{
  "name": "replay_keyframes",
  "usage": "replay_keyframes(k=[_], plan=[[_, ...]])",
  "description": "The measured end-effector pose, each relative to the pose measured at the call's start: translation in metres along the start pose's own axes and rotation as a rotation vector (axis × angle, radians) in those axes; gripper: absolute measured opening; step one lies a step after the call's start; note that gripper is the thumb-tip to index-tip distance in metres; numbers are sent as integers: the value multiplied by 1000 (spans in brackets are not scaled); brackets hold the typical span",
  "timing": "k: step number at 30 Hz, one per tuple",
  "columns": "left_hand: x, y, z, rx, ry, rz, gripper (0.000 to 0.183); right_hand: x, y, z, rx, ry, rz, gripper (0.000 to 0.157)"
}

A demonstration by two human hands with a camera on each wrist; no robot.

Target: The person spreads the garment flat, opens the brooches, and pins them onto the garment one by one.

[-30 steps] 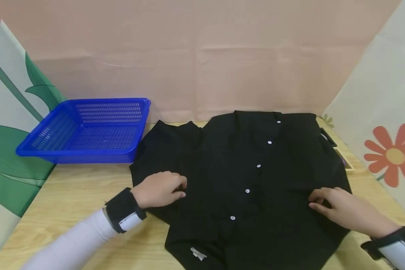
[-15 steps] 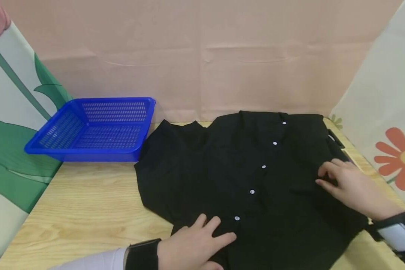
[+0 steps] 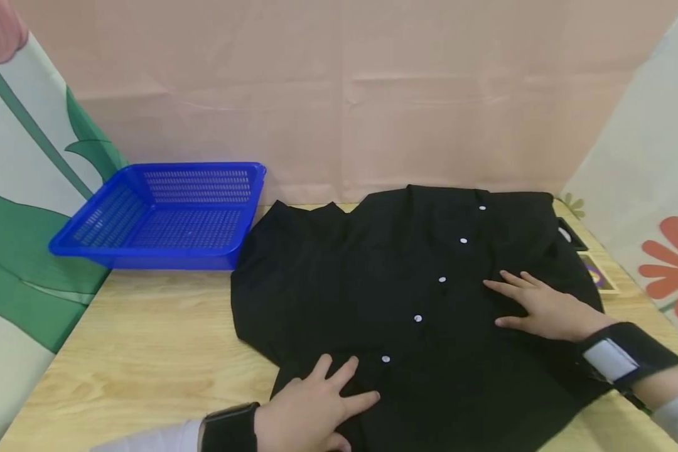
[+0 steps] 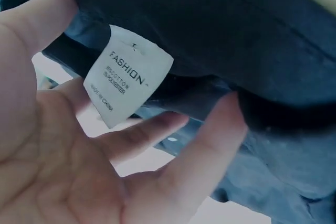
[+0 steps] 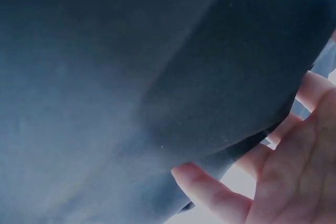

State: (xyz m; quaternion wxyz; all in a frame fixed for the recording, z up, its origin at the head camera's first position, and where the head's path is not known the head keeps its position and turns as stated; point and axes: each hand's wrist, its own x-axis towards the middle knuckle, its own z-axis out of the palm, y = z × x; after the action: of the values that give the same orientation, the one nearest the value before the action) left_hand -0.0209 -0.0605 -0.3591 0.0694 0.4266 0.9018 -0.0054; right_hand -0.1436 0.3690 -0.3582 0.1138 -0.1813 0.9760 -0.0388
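Note:
A black shirt [image 3: 367,270] with a row of white buttons [image 3: 418,318] lies spread over the table. My left hand [image 3: 311,411] is over its lower left part, fingers spread and fairly straight. In the left wrist view, a white label [image 4: 128,74] printed "FASHION" hangs from the dark cloth beside the fingers. My right hand [image 3: 542,307] rests over the right half of the shirt, to the right of the buttons, with its fingers extended and apart. The right wrist view shows dark cloth [image 5: 131,87] filling most of the picture, the fingertips at its edge.
A blue plastic basket [image 3: 189,229] stands at the back left, its right side close to the shirt. Part of a small wooden tray [image 3: 610,285] and a black item [image 3: 576,235] show beyond the shirt's right edge. A pink backdrop [image 3: 339,94] rises behind the table.
My left hand has come down from the shirt's left sleeve to its lower left part and spread its fingers. The right hand has shifted left and straightened its curled fingers.

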Motion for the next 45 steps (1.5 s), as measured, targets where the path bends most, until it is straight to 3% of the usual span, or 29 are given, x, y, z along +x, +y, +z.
replay_keyframes(k=[7,13,23,31,39,42,45], plan=[[-9,-25,-10,-132,-33,-2,71,-5,-12,0,17,34,-35,81],[-18,-53,-13,-215,-45,-51,72,-6,-29,1,36,15,-12,81],[-31,-92,-11,-347,-27,-61,67,-9,-64,8,-70,34,9,79],[-36,-123,-11,-361,44,-81,63,-5,-102,1,-100,54,-26,73],[-30,-145,-12,-391,38,-137,60,-2,-135,-1,-105,86,-91,70],[-26,-151,-12,-406,20,-142,59,0,-139,-6,-80,74,-91,66],[-26,-146,-19,-387,32,-166,52,7,-128,-19,-28,92,-76,55]])
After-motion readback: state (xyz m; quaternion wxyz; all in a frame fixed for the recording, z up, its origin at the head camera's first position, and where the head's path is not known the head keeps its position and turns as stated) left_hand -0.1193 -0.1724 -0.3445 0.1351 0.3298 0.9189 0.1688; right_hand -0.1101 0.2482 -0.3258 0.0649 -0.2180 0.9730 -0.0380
